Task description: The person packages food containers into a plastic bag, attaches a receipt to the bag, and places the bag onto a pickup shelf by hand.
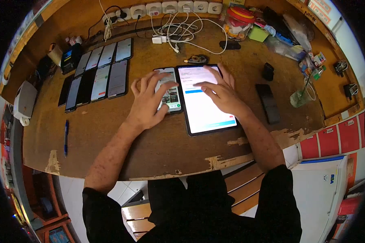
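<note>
A tablet with a bright white page and blue bars lies on the wooden table in front of me. Directly left of it is a phone with a lit screen of pictures. My left hand is over the phone's left side, fingers spread and bent, gripping nothing. Over the tablet's upper right part is my right hand, its fingers apart and holding nothing. Whether any fingertip touches a screen cannot be made out.
Several phones lie in two rows at the left, with a blue pen nearer me. White cables tangle below the sockets. A black case lies right of the tablet; a jar stands at the back.
</note>
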`<move>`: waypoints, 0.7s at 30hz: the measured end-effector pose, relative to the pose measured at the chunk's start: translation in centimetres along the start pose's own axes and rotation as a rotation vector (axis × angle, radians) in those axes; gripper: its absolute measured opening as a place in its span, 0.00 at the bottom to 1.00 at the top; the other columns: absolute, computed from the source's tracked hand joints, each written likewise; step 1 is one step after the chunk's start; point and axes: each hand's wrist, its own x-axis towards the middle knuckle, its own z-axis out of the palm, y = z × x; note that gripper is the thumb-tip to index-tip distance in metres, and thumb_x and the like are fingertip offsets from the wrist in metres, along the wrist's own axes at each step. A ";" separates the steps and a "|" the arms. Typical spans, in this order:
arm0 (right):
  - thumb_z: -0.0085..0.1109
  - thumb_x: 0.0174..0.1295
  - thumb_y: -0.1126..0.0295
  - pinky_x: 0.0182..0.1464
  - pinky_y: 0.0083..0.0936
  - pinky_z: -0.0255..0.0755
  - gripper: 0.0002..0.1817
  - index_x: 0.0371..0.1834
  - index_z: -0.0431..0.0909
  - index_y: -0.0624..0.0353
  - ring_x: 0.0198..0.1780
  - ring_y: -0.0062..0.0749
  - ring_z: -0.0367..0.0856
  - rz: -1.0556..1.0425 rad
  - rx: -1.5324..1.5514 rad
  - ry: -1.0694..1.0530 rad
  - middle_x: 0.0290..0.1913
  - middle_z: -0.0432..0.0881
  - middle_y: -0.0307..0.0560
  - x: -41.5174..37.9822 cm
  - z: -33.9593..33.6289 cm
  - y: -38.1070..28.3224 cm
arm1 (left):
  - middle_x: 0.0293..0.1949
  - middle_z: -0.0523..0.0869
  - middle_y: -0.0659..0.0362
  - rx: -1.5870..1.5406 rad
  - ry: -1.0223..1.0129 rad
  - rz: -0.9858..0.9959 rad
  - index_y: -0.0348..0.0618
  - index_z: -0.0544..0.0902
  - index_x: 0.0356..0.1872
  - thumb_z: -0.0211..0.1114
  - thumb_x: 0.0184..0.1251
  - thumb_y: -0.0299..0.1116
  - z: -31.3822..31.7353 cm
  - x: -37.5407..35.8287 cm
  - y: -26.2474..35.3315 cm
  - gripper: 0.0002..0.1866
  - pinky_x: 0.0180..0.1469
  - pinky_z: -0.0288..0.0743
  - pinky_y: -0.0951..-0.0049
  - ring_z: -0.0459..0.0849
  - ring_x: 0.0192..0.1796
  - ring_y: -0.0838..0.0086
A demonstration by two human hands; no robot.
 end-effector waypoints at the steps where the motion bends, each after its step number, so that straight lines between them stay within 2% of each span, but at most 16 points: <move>1: 0.49 0.71 0.56 0.74 0.57 0.40 0.13 0.52 0.83 0.36 0.77 0.55 0.42 0.002 -0.002 0.004 0.73 0.58 0.47 0.3 -0.3 0.1 | 0.65 0.66 0.53 -0.012 -0.034 0.022 0.56 0.74 0.60 0.63 0.59 0.53 -0.1 -0.2 0.1 0.29 0.69 0.42 0.39 0.56 0.72 0.56; 3: 0.46 0.73 0.60 0.74 0.49 0.40 0.15 0.53 0.82 0.46 0.75 0.50 0.49 0.117 0.169 0.244 0.70 0.64 0.48 0.7 -1.7 0.7 | 0.65 0.66 0.53 -0.029 -0.063 0.050 0.58 0.74 0.60 0.64 0.58 0.56 0.1 -0.5 0.4 0.29 0.69 0.41 0.36 0.55 0.73 0.55; 4: 0.46 0.73 0.60 0.74 0.49 0.40 0.15 0.53 0.82 0.46 0.75 0.50 0.49 0.121 0.162 0.243 0.70 0.64 0.48 0.7 -2.6 1.2 | 0.66 0.66 0.53 -0.022 -0.094 0.068 0.59 0.75 0.60 0.64 0.57 0.59 0.2 -0.6 0.6 0.31 0.69 0.41 0.35 0.55 0.73 0.55; 6: 0.46 0.73 0.61 0.73 0.42 0.46 0.14 0.52 0.81 0.51 0.72 0.46 0.56 0.196 0.341 0.262 0.67 0.68 0.50 0.2 -4.5 2.5 | 0.66 0.65 0.53 -0.029 -0.122 0.081 0.61 0.75 0.60 0.65 0.55 0.62 0.5 -0.9 1.4 0.33 0.69 0.40 0.33 0.54 0.74 0.54; 7: 0.48 0.72 0.63 0.71 0.38 0.52 0.13 0.50 0.81 0.53 0.69 0.43 0.61 0.222 0.451 0.248 0.64 0.70 0.50 0.0 -4.8 2.7 | 0.66 0.65 0.53 -0.059 -0.153 0.102 0.61 0.75 0.60 0.65 0.54 0.65 0.2 -0.9 1.7 0.34 0.69 0.41 0.32 0.54 0.74 0.54; 8: 0.48 0.72 0.63 0.71 0.38 0.52 0.13 0.50 0.81 0.53 0.69 0.43 0.61 0.220 0.450 0.243 0.64 0.70 0.50 -0.3 -5.1 2.7 | 0.66 0.64 0.53 -0.088 -0.189 0.125 0.61 0.75 0.60 0.66 0.53 0.67 0.1 -0.9 1.9 0.36 0.69 0.41 0.31 0.53 0.74 0.54; 10: 0.52 0.69 0.69 0.69 0.42 0.54 0.10 0.48 0.81 0.53 0.67 0.47 0.64 0.107 0.362 0.023 0.60 0.73 0.51 -1.1 -5.3 2.4 | 0.67 0.64 0.53 -0.085 -0.219 0.125 0.62 0.75 0.61 0.66 0.49 0.71 0.2 -1.0 2.3 0.39 0.69 0.41 0.31 0.52 0.74 0.54; 11: 0.54 0.66 0.70 0.69 0.41 0.54 0.09 0.45 0.82 0.54 0.66 0.47 0.64 0.005 0.275 0.068 0.58 0.74 0.50 -1.7 -4.4 2.9 | 0.67 0.63 0.53 -0.081 -0.232 0.150 0.62 0.75 0.61 0.66 0.48 0.72 0.4 -1.2 2.4 0.40 0.69 0.40 0.31 0.52 0.74 0.54; 14: 0.57 0.63 0.71 0.69 0.41 0.54 0.07 0.39 0.84 0.55 0.67 0.46 0.63 -0.038 0.333 0.041 0.58 0.73 0.50 -2.9 -3.9 3.3 | 0.68 0.63 0.54 -0.065 -0.277 0.175 0.63 0.75 0.61 0.65 0.45 0.75 0.3 -1.2 2.9 0.43 0.71 0.39 0.32 0.52 0.74 0.54; 15: 0.60 0.59 0.72 0.70 0.43 0.52 0.06 0.35 0.86 0.53 0.68 0.45 0.61 0.005 0.397 -0.074 0.59 0.73 0.49 -2.9 -4.3 3.3 | 0.68 0.63 0.54 -0.067 -0.295 0.199 0.63 0.76 0.61 0.65 0.45 0.75 0.3 -1.1 3.0 0.43 0.71 0.39 0.32 0.52 0.74 0.54; 19: 0.63 0.58 0.71 0.71 0.45 0.51 0.06 0.36 0.88 0.51 0.72 0.46 0.56 -0.106 0.392 -0.143 0.63 0.72 0.48 -3.2 -5.0 1.2 | 0.68 0.64 0.55 -0.099 -0.323 0.241 0.62 0.78 0.59 0.65 0.46 0.75 0.3 -1.2 3.4 0.41 0.71 0.40 0.32 0.53 0.74 0.54; 21: 0.65 0.53 0.71 0.72 0.49 0.49 0.07 0.33 0.90 0.48 0.73 0.49 0.53 -0.212 0.470 -0.201 0.64 0.72 0.47 -3.2 -4.9 0.2 | 0.67 0.64 0.54 -0.105 -0.321 0.245 0.63 0.78 0.59 0.66 0.45 0.74 0.5 -1.1 3.3 0.41 0.71 0.40 0.32 0.53 0.74 0.53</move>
